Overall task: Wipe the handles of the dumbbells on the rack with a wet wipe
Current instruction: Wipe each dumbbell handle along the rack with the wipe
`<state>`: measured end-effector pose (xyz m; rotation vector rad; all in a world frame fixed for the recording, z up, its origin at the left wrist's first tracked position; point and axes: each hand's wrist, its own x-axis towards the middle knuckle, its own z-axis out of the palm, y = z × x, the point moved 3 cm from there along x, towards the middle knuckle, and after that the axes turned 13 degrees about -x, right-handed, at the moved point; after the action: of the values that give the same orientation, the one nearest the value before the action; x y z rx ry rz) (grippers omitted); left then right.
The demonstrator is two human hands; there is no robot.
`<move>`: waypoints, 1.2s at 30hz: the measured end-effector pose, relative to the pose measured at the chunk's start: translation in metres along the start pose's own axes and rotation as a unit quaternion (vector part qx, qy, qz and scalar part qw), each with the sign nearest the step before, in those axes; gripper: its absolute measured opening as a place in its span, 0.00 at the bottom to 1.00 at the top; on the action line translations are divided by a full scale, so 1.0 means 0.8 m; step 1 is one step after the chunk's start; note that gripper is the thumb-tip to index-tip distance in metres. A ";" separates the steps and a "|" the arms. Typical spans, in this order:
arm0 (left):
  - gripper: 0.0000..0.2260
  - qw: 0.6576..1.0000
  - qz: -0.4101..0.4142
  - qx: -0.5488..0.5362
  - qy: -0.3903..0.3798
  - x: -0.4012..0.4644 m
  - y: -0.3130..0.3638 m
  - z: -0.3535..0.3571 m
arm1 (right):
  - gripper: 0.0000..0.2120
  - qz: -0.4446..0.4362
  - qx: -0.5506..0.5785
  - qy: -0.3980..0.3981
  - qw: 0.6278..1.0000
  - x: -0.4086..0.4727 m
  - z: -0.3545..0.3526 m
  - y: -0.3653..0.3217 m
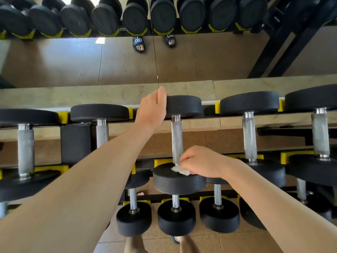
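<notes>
1. My left hand (154,108) curls round the far black rubber head (184,105) of the middle dumbbell on the black-and-yellow rack (75,143), steadying it.
2. My right hand (201,162) pinches the crumpled white wet wipe (179,169) at the near end of the knurled steel handle (177,138), touching the near head (179,179).
3. Risk: the wipe is bunched small, so it could miss the handle's underside, or the dumbbell could roll if my left hand eases.
</notes>
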<state>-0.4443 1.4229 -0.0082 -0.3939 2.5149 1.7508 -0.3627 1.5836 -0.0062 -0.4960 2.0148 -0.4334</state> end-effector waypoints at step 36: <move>0.21 0.998 -0.008 0.057 -0.007 0.000 0.002 0.001 | 0.15 -0.055 -0.216 0.089 0.971 0.014 0.019 -0.013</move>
<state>-0.4450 1.4238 -0.0071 -0.3924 2.5785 1.5880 -0.3526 1.5675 -0.0167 -0.8648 2.2705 -0.1021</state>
